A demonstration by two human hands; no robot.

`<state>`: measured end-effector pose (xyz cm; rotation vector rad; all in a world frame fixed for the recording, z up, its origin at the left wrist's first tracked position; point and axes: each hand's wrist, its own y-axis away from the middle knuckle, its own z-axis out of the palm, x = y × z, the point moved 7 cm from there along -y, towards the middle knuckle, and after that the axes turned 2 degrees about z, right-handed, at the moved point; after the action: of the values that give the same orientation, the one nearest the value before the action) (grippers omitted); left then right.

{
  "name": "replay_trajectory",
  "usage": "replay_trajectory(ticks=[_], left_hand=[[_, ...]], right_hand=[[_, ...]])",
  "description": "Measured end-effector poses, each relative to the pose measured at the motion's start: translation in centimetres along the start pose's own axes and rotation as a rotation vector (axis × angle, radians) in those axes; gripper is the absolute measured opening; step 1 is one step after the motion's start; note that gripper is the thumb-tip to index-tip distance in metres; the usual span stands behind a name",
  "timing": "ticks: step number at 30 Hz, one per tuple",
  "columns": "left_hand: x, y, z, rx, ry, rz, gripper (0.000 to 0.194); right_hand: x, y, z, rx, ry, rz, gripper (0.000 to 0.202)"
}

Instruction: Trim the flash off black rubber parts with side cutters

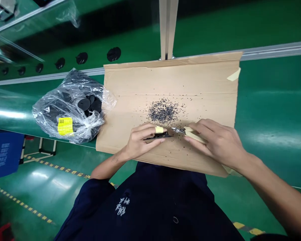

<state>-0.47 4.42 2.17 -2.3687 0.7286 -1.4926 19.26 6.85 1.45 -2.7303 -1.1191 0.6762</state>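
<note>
My left hand [142,140] grips a thin black plastic disc-like part [160,135] by its edge, seen nearly side-on. Pale yellow tape wraps one of its fingertips. My right hand [215,139] is closed round cutting pliers [179,130] with pale tape-wrapped handles. Their metal jaws point left, close to the black part; whether they touch it I cannot tell. Beyond both hands, a pile of tiny black plastic bits [163,111] lies on a cardboard sheet [130,80], with loose bits scattered round it.
A clear plastic bag [47,103] of black discs, with a yellow label, stands left of the cardboard. Several black discs [113,54] lie in a row on the green surface behind the metal rail [273,50]. An upright metal post [167,30] rises behind the cardboard.
</note>
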Motion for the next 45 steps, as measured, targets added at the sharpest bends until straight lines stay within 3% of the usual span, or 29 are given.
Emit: replay_trajectory(ticks=[6, 11, 14, 18, 20, 22, 24, 26, 29, 31, 35, 38, 45], left_hand=[[-0.3, -0.2, 1.6, -0.127, -0.21, 0.115, 0.019], [-1.4, -0.1, 1.6, -0.106, -0.277, 0.085, 0.021], [-1.5, -0.3, 1.6, -0.08, -0.205, 0.064, 0.022], [-1.3, -0.7, 2.2, -0.06, -0.091, 0.007, 0.024], [-1.7, -0.6, 2.3, 0.01, 0.002, -0.076, 0.023], [-2.4, -0.3, 2.1, 0.088, 0.114, -0.16, 0.024], [-2.8, 0.0, 1.9, 0.109, 0.141, -0.176, 0.023], [-2.5, 0.1, 1.7, 0.056, 0.027, -0.095, 0.022], [-1.7, 0.2, 1.5, -0.053, -0.19, 0.076, 0.024], [-1.5, 0.3, 1.3, -0.092, -0.212, 0.117, 0.026], [-1.9, 0.5, 0.8, -0.059, -0.042, 0.045, 0.026], [-2.0, 0.7, 0.9, -0.025, 0.097, -0.001, 0.024], [-1.7, 0.8, 1.0, 0.028, 0.171, -0.046, 0.025]], right_hand=[[-0.7, -0.9, -0.2, -0.036, 0.19, -0.072, 0.036], [1.2, 0.4, -1.1, -0.002, 0.097, 0.073, 0.039], [2.2, 1.1, -0.1, -0.015, -0.084, 0.2, 0.038], [2.3, 0.6, 2.5, -0.038, -0.581, 0.403, 0.04], [2.1, 0.0, 3.6, -0.004, -0.827, 0.47, 0.044], [1.8, -0.6, 3.8, 0.071, -0.921, 0.473, 0.041], [1.2, -1.3, 2.9, 0.159, -0.822, 0.383, 0.027], [-0.5, -1.9, 1.6, 0.196, -0.577, 0.192, 0.014], [-3.5, -2.2, 0.4, 0.145, -0.183, -0.102, 0.021], [-4.4, -1.9, -0.3, 0.11, -0.136, -0.2, 0.025], [-2.4, -1.3, -1.7, 0.1, -0.289, -0.136, 0.026], [-0.1, -0.9, -2.1, 0.125, -0.125, -0.046, 0.023], [-0.6, -1.0, -0.9, 0.063, -0.036, -0.113, 0.021]])
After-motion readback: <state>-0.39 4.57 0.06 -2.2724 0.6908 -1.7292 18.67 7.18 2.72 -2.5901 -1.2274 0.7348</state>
